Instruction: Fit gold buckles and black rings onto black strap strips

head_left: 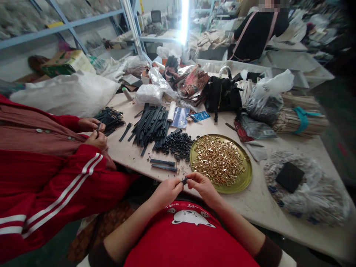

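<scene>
The left hand (pixel 166 191) and right hand (pixel 202 186) are pinching a small black piece (pixel 184 181) between their fingers, just beside the gold tray (pixel 244 178) sitting on the tabletop (pixel 258 200); two black straps (pixel 164 165) are lying near.

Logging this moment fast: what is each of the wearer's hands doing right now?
Left hand: closed, pinching one end of the small black strap piece.
Right hand: closed, fingertips pinching the other end of the same piece, beside the round gold tray.
</scene>
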### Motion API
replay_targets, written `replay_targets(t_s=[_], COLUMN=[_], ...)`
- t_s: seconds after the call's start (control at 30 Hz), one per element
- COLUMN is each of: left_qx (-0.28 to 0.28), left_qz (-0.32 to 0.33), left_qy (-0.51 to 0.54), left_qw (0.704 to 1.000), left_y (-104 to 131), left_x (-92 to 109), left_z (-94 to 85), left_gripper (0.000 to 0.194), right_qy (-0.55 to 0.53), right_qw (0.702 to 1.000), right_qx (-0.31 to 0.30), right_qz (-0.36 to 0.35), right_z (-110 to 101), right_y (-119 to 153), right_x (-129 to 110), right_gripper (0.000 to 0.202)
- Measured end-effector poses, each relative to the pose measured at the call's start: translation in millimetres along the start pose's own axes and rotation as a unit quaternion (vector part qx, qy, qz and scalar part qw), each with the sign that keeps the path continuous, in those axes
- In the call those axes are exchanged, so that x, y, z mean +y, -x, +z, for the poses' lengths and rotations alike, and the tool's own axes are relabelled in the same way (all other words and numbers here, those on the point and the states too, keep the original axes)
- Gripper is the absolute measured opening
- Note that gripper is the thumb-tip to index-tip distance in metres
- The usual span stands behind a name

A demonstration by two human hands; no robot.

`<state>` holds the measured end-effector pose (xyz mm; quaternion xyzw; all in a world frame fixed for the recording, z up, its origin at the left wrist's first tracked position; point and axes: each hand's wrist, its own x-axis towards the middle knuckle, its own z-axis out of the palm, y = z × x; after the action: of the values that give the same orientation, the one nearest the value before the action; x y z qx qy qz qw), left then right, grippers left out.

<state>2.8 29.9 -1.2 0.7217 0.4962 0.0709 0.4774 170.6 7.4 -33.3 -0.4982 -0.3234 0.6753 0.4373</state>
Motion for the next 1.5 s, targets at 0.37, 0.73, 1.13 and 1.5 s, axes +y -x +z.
replay_targets(t_s=[0.37,0.73,1.13,1.5], left_qx=[-0.019,0.055,-0.043,0.016], left_qz=[-0.001,-0.094,-0.069,0.014], left_qy=[0.111,0.088,0.028,-0.011], left_qw=[0.994,0.990,0.996,1.000], left_y=[-19.8,-82.9,-123.6,-121.8], left_x=[-10.6,-50.4,-53.0,4.6], left_z=[-3.7,-61.6,-78.5,-47.6], left_gripper=[0.049,0.025,0.026,0.020], right_qy=[-0.134,0.546,0.608,0.027], right_qw=[0.986,0.821,0.780,0.996], right_qx=[-0.074,0.165,0.150,0.078], right_qz=[0.064,-0.024,-0.015,-0.022], right_z=[19.3,-72.1,-81.5,-6.1], right_y=[-14.3,-170.9,-189.3,-87.1], right_x=[15.4,-5.7,-4.9,-37.7], right_gripper=[0.025,0.015,0.005,0.014])
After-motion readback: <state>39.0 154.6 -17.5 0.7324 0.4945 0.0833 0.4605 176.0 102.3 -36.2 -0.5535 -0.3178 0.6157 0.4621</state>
